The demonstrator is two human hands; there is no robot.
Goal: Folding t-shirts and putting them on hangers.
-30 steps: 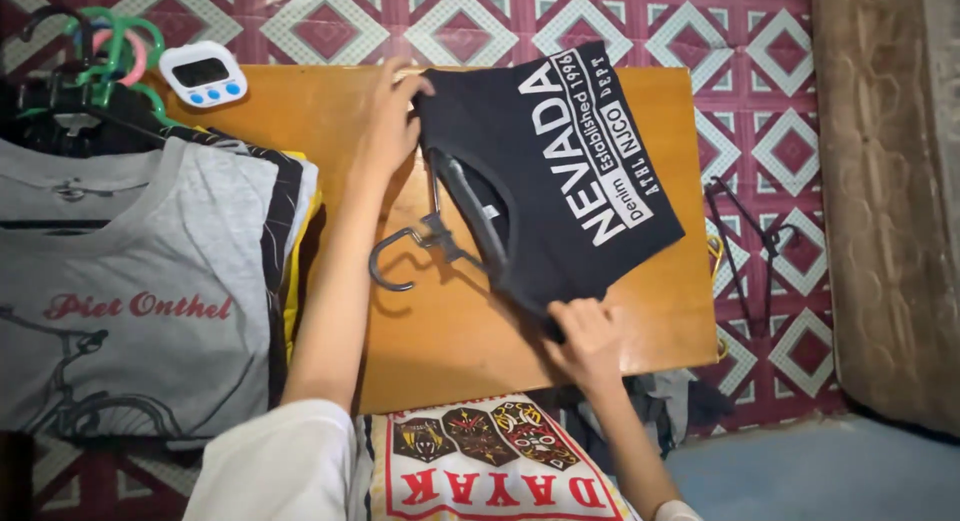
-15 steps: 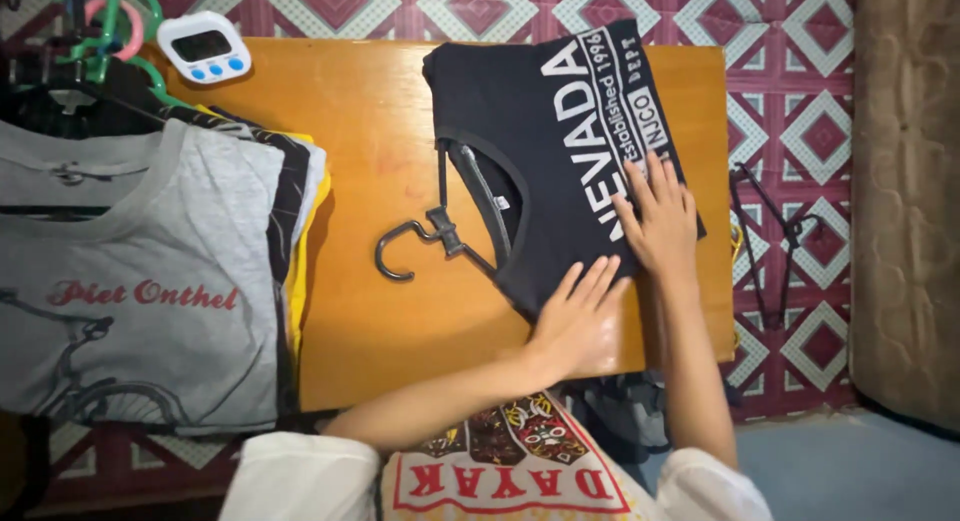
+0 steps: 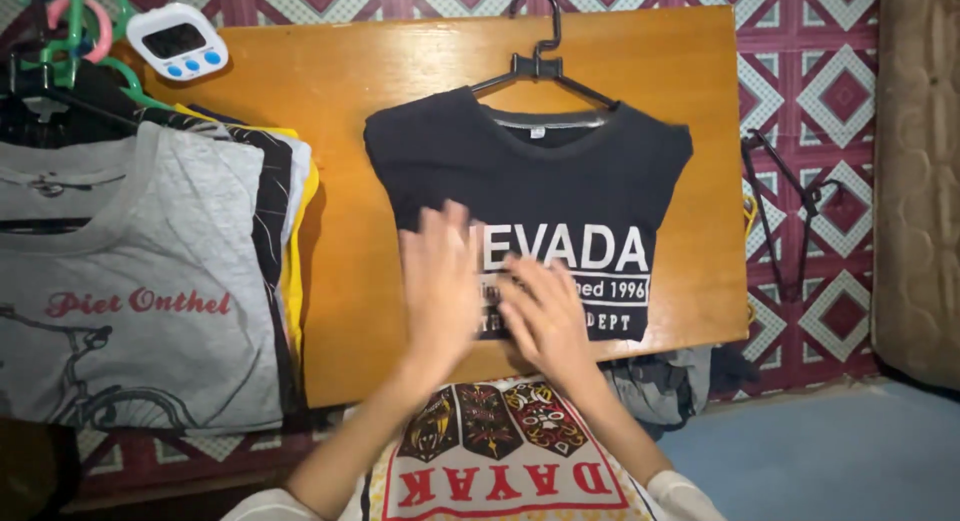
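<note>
We see both forearms reaching up from the bottom edge toward the middle of the wooden bench (image 3: pixel 350 311). The left hand (image 3: pixel 438 286) lies palm down with fingers spread and flat, blurred, on the lower left part of the black T-shirt (image 3: pixel 530 196). The right hand (image 3: pixel 548 316) rests just beside it, also open and flat, fingers pointing up and to the left across the white print; neither hand grips anything. The black T-shirt lies folded on the bench, collar away from us, on a black hanger (image 3: pixel 540 56) whose hook reaches the bench's far edge. To the left we find a stack of shirts topped by a grey T-shirt (image 3: pixel 130 281), with a white timer (image 3: pixel 178 43) at the far left corner beside coloured hangers (image 3: pixel 85 36).
</note>
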